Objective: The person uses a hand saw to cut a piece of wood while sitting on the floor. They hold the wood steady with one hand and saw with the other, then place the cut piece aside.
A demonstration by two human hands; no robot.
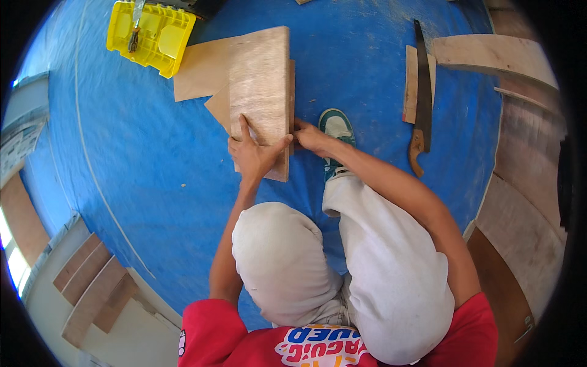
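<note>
A pale plywood board (260, 79) stands out in front of me, lying over other thin wooden pieces. My left hand (254, 156) spans its near part, index finger stretched along the top face and thumb at the right edge. The other fingers curl by the left edge. At that right edge, close to the left thumb, my right hand (310, 137) is closed with its fingertips against the wood. Those fingertips are partly hidden, so whether they pinch anything small cannot be seen. Beneath the board, a brown sheet (202, 67) sticks out to the left.
A yellow plastic tray (156, 52) with a screwdriver (134, 40) lies at the far left. To the right, a handsaw (422, 92) rests across a wood strip (410, 85). Curved-looking planks (495, 55) line the right side; more wooden pieces (95, 293) lie at lower left. Blue sheeting (153, 183) covers the floor.
</note>
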